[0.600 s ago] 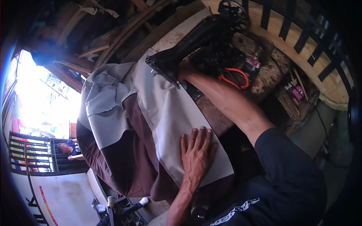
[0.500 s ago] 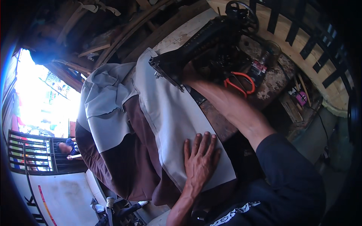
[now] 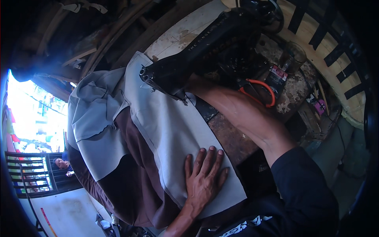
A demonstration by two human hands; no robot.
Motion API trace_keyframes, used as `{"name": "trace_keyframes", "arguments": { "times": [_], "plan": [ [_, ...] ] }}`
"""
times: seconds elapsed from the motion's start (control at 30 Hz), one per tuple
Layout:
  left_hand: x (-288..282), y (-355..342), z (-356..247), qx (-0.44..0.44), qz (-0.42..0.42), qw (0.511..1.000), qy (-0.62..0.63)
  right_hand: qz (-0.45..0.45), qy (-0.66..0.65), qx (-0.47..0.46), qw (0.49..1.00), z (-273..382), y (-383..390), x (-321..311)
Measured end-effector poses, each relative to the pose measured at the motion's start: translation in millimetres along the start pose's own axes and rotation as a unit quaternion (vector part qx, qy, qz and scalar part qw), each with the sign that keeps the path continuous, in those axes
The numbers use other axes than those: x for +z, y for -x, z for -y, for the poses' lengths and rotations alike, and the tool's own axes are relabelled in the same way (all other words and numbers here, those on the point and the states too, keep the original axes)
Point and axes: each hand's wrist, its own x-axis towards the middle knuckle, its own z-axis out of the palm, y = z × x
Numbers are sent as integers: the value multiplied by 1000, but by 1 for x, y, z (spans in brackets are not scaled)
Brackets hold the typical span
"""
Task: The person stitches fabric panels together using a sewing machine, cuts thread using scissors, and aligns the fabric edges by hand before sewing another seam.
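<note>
Left hand (image 3: 202, 179): palm down on the light grey cloth panel (image 3: 173, 128), fingers extended and slightly spread, thumb apart, gripping nothing. Right hand (image 3: 193, 83): mostly hidden behind the head of the black sewing machine (image 3: 211, 45); whether it grips or merely presses cannot be told. Its bare forearm crosses above the worn wooden tabletop (image 3: 233, 136).

Position of work: the grey panel runs from beneath the machine's needle end down toward the body, its right edge nearly straight, its left edge showing a line like a fold or seam. Brown cloth (image 3: 134, 193) hangs in deep folds on the left, with a second grey piece (image 3: 104, 152) draped over it. The needle and the exact stitching point are not distinguishable.

Assessment: the step appears to be guiding cloth at the machine. Good practice calls for light, even pressure from the left palm, steering without dragging, so the panel lies smooth near the needle end. The hanging bulk should be supported, since its weight could pull the cloth off line. Right-hand fingers should be clear of the needle before any stitching.

Observation: orange-handled scissors (image 3: 272, 94) lie just beside the right forearm; shifting them outward would reduce the chance of snagging.
</note>
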Motion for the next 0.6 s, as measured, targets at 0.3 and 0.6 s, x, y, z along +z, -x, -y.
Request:
{"name": "trace_keyframes", "arguments": {
  "times": [0.3, 0.6],
  "plan": [
    [-5, -16, 16, 1, 0, 1000, -3, 24, -139, 25, 990, 18, -9, -21],
    [-10, -41, 35, -1, 11, 1000, -18, 77, 296, 24, 952, 34, -37, -25]
  ]
}}
